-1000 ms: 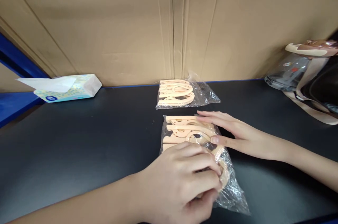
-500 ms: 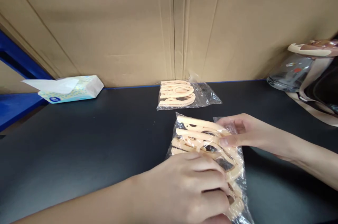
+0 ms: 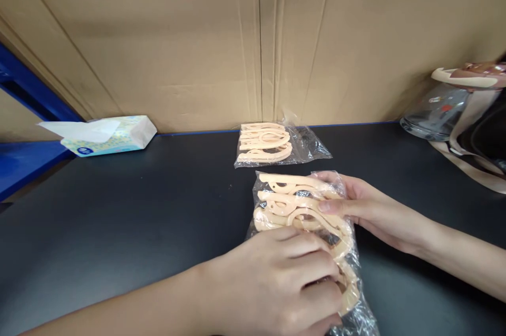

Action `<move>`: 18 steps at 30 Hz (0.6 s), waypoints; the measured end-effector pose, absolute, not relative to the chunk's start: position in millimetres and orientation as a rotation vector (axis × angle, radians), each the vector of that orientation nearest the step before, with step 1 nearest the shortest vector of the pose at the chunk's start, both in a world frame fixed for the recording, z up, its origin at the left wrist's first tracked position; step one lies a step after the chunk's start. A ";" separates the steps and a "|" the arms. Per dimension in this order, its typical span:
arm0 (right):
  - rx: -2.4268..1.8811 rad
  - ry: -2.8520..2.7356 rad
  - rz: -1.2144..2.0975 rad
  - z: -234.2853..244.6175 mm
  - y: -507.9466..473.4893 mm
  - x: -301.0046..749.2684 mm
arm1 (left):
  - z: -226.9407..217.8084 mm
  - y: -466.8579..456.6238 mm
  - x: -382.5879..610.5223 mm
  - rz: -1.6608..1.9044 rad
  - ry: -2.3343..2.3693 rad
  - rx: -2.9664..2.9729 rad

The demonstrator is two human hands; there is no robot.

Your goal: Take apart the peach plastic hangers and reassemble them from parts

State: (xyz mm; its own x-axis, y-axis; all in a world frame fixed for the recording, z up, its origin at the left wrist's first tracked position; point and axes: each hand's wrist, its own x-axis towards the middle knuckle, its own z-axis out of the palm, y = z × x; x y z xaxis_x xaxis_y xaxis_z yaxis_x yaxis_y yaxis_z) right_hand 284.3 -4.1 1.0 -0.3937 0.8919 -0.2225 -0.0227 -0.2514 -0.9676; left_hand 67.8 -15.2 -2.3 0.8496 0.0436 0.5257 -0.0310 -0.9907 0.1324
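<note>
A clear plastic bag of cream-coloured folding hangers (image 3: 292, 201) is held between my two hands above the black table. My right hand (image 3: 356, 200) pinches its right side, thumb on top and the other fingers behind. Across the lower part of the bag lies my left hand (image 3: 276, 278), its fingers curled over the hangers, and its thumb mostly out of sight. Just behind, a second clear bag of folding hangers (image 3: 264, 142) lies flat on the table, apart from both hands.
The black table (image 3: 158, 209) meets a cardboard wall (image 3: 177, 51) at the back. A tissue pack (image 3: 114, 135) lies at the back left, beside a blue frame (image 3: 35, 98). At the right stands a clear bottle (image 3: 435, 109) with a strap.
The held bag has shifted a little to the left, and my right hand has moved left with it. My left hand stays nearly in place on the bag.
</note>
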 end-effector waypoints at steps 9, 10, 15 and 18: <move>-1.283 -1.156 1.474 22.1 19.9 322.4 | 42.8 52.0 78.0 1.076 0.413 2.782; -1.307 -1.133 1.429 25.9 24.8 330.5 | 45.8 70.3 81.2 1.113 0.510 2.769; -1.421 -1.030 1.189 39.2 46.4 367.7 | 40.4 154.4 106.3 0.871 0.769 2.997; -1.407 -1.024 1.131 45.5 51.6 379.9 | 29.6 179.7 127.4 0.656 0.624 3.080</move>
